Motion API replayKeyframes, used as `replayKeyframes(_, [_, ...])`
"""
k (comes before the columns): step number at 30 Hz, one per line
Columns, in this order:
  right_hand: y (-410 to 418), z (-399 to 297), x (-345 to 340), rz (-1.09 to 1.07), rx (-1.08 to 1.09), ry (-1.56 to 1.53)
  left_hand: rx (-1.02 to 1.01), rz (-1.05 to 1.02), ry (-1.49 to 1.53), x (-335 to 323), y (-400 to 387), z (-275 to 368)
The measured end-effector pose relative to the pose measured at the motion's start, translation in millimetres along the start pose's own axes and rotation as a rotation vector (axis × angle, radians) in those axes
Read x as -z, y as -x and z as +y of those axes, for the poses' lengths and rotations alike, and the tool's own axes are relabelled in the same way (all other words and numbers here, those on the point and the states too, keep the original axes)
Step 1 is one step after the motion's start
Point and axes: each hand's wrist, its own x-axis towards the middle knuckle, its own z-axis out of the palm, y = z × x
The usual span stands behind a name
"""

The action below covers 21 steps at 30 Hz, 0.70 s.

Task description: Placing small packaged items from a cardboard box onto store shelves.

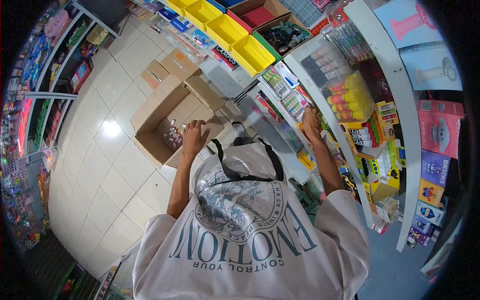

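Observation:
My left hand (194, 137) hangs over the near side of an open cardboard box (150, 112), its fingers apart and nothing visible in them. At the bottom of the box lies a loose cluster of small white and orange pieces (173, 134), perhaps erasers. To the right, my right hand (311, 122) reaches onto a white shelf, with its fingers curled at the edge of a tray of small wrapped pieces (294, 105). Whether those fingers grip something is hidden. More small packs (275, 80) sit on the shelf just beyond that tray.
Smaller closed cartons (176, 63) stand behind the open box on the tiled floor (120, 150). Yellow plastic bins (253, 54) line the shelf front. Glue sticks (347, 97) fill the right-hand shelf, with boxed goods (440, 127) above. Stocked racks (56, 63) stand at left.

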Motion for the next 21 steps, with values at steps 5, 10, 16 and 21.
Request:
replayKeyframes(5, [2.9,5.8,-11.1,0.053,0.097,0.196,0.057,0.013,-0.045,-6.6,14.3,-12.0])
replayKeyframes(10, [-0.1,24.7,-33.6,0.217,0.131,0.074,0.075,-0.005,-0.06,-17.8,23.0,-22.5])
replayKeyframes(16, [-3.6,9.9,-22.6,0.035,0.007,0.118,0.064,-0.025,-0.091,-23.4,29.0,-30.8])
replayKeyframes(21, [-4.4,-0.5,-8.8,0.042,-0.045,-0.152,0.095,-0.05,-0.143,-22.8,30.3,-31.3])
